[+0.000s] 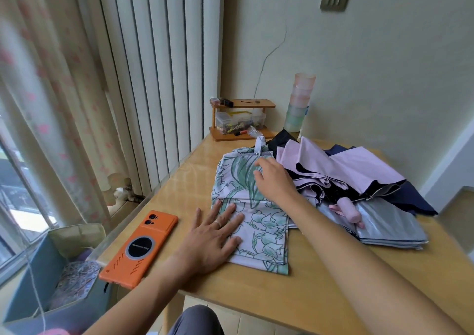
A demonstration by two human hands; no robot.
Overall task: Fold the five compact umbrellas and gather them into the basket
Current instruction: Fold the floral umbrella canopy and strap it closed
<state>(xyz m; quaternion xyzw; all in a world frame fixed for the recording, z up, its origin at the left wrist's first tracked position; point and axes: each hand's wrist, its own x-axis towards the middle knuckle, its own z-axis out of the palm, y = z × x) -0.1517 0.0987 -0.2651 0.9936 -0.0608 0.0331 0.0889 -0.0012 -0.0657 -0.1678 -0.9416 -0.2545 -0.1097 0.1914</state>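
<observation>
Left hand (213, 234), flat, pins floral umbrella (261, 234) near front edge of table (256, 298). Right hand (272, 178) rests relaxed atop. Risk: released folds unfurl.

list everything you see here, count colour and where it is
floral umbrella: 1, white and green, table centre
lilac umbrella: 1, lilac, black lining, right of it
silver umbrella: 1, silver-grey, table's near right
navy umbrella: 1, dark blue, far right
phone: 1, orange, table's left
shelf: 1, wooden, back of table
clear box: 1, see-through, in the shelf
cups: 1 stack, pink and green, by wall
basket: 1, blue-grey, floor at left
table: 1, light wood, by the wall
left hand: 1, flat on floral umbrella
right hand: 1, resting on floral umbrella
</observation>
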